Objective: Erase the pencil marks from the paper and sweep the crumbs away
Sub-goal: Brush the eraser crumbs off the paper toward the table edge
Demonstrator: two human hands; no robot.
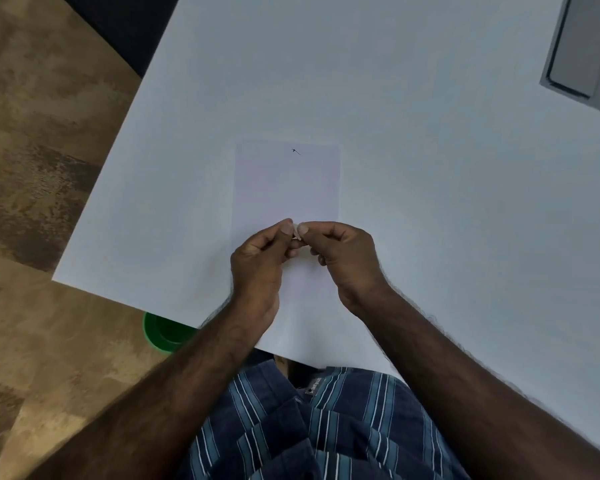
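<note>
A white sheet of paper (286, 183) lies on the white table (430, 202), its near part under my hands. A small dark pencil mark (296, 152) sits near the sheet's far edge. My left hand (262, 263) and my right hand (340, 256) meet above the near half of the sheet. Both pinch a small white eraser (296, 232) between thumb and fingertips. Most of the eraser is hidden by the fingers.
A grey laptop (584, 53) lies at the table's far right corner. A green round container (163, 332) stands on the floor below the table's near left edge. The table's left edge runs diagonally over a brown floor.
</note>
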